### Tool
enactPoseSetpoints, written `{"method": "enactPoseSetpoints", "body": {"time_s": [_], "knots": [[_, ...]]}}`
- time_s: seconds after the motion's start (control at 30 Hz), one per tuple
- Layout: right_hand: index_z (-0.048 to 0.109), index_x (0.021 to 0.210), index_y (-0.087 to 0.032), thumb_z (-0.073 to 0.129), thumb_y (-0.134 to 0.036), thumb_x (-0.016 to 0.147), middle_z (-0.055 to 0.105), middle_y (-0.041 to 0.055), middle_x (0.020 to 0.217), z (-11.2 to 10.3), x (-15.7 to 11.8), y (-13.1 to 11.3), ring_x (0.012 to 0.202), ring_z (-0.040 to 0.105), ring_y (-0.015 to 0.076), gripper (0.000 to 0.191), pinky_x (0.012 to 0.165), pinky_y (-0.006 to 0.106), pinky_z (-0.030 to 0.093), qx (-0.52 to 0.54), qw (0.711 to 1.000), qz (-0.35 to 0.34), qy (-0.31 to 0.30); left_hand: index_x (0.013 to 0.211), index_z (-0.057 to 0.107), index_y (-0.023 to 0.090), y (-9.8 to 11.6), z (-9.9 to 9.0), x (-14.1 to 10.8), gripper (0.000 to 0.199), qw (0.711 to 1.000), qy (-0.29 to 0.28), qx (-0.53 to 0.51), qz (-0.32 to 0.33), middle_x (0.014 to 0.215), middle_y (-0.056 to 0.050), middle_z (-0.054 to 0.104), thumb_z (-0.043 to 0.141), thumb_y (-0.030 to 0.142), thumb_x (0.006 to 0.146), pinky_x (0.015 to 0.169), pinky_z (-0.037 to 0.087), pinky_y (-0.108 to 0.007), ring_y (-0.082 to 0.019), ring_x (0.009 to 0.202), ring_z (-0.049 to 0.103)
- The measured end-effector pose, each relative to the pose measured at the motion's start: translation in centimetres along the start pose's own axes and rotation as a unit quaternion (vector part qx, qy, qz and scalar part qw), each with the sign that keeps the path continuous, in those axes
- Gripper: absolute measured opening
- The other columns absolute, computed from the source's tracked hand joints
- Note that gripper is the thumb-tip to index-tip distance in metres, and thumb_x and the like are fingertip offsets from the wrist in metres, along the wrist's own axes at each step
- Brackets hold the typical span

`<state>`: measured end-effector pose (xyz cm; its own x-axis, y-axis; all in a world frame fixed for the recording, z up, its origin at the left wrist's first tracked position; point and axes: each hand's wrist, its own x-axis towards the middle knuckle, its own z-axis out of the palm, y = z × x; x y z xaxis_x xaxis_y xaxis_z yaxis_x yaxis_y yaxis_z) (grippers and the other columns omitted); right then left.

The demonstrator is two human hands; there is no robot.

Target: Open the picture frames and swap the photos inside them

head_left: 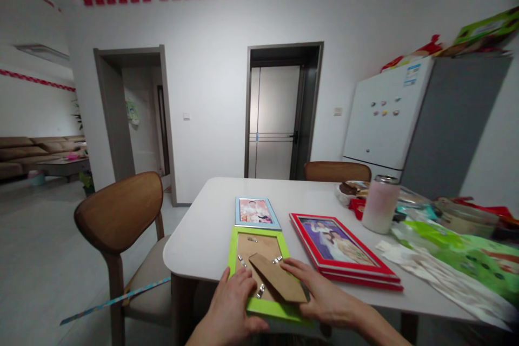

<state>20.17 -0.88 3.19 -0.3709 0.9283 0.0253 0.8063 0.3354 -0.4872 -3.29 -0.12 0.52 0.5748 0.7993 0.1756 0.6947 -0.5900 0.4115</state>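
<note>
White table [198, 238] bears red frames [344, 246] at right, a green frame [265, 247], back up, at the near edge, and a blue frame [255, 212] beyond it. Left hand [231, 303] and right hand [324, 294] touch the green frame's sides; whether either clamps it, I cannot tell. On its back: a stand [279, 281], clips [260, 291].

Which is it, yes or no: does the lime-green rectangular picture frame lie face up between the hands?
No, the lime-green frame shows its brown backing board, silver metal clips and brown stand.
</note>
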Motion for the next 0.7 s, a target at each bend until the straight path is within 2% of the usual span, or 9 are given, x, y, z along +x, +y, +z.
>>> {"method": "enactPoseSetpoints", "body": {"time_s": [0.1, 0.2, 0.3, 0.37, 0.53, 0.7], "knots": [[0.049, 0.114, -0.016, 0.046, -0.021, 0.064, 0.046, 0.0105, 0.121, -1.2, 0.8, -0.1, 0.110, 0.043, 0.0206, 0.050, 0.095, 0.031, 0.030, 0.009, 1.000, -0.024, -0.006, 0.099, 0.049, 0.023, -0.5, 0.4, -0.1, 0.052, 1.000, 0.015, -0.012, -0.016, 0.127, -0.003, 0.040, 0.070, 0.038, 0.054, 0.100, 0.011, -0.044, -0.021, 0.118, 0.031], [0.058, 0.102, -0.017, 0.036, -0.020, 0.074, 0.057, 0.0102, 0.105, -1.0, 2.2, 0.1, 0.097, 0.051, 0.0190, 0.036, 0.086, 0.029, 0.037, -0.003, 0.998, -0.038, 0.045, 0.098, 0.050, 0.022, -0.6, 0.6, -0.1, 0.050, 0.999, 0.032, -0.025, -0.022, 0.123, -0.004, 0.044, 0.070, 0.035, 0.054, 0.100, 0.015, -0.041, -0.022, 0.116, 0.034], [0.059, 0.096, -0.016, 0.032, -0.019, 0.077, 0.055, 0.0116, 0.101, 0.4, 3.8, 0.5, 0.094, 0.050, 0.0193, 0.033, 0.082, 0.029, 0.037, -0.048, 0.994, -0.008, 0.102, 0.107, 0.046, 0.021, -0.4, 0.5, -0.1, 0.059, 0.999, 0.038, -0.030, -0.022, 0.118, -0.005, 0.049, 0.070, 0.035, 0.055, 0.097, 0.021, -0.037, -0.022, 0.111, 0.039], [0.060, 0.090, -0.015, 0.032, -0.018, 0.076, 0.054, 0.0117, 0.097, 1.4, 4.5, 0.7, 0.091, 0.050, 0.0193, 0.032, 0.079, 0.029, 0.037, -0.084, 0.989, 0.019, 0.117, 0.111, 0.044, 0.021, -0.3, 0.4, -0.1, 0.064, 0.999, 0.037, -0.030, -0.026, 0.115, -0.004, 0.050, 0.070, 0.036, 0.056, 0.096, 0.024, -0.035, -0.022, 0.108, 0.041], [0.060, 0.077, -0.015, 0.032, -0.018, 0.075, 0.052, 0.0088, 0.088, 2.2, 4.7, 0.7, 0.079, 0.050, 0.0151, 0.028, 0.075, 0.024, 0.036, -0.101, 0.989, 0.036, 0.102, 0.111, 0.043, 0.019, -0.3, 0.6, -0.1, 0.063, 0.998, 0.049, -0.024, -0.021, 0.113, -0.003, 0.051, 0.070, 0.036, 0.057, 0.096, 0.022, -0.032, -0.020, 0.106, 0.042], [0.058, 0.075, -0.015, 0.030, -0.019, 0.076, 0.051, 0.0070, 0.085, 1.6, 3.8, 0.1, 0.079, 0.049, 0.0141, 0.028, 0.076, 0.023, 0.036, -0.094, 0.991, -0.005, 0.095, 0.111, 0.043, 0.020, -0.2, 0.7, 0.0, 0.062, 0.997, 0.056, -0.032, -0.031, 0.109, -0.003, 0.053, 0.069, 0.036, 0.057, 0.093, 0.026, -0.030, -0.020, 0.101, 0.045]]}}
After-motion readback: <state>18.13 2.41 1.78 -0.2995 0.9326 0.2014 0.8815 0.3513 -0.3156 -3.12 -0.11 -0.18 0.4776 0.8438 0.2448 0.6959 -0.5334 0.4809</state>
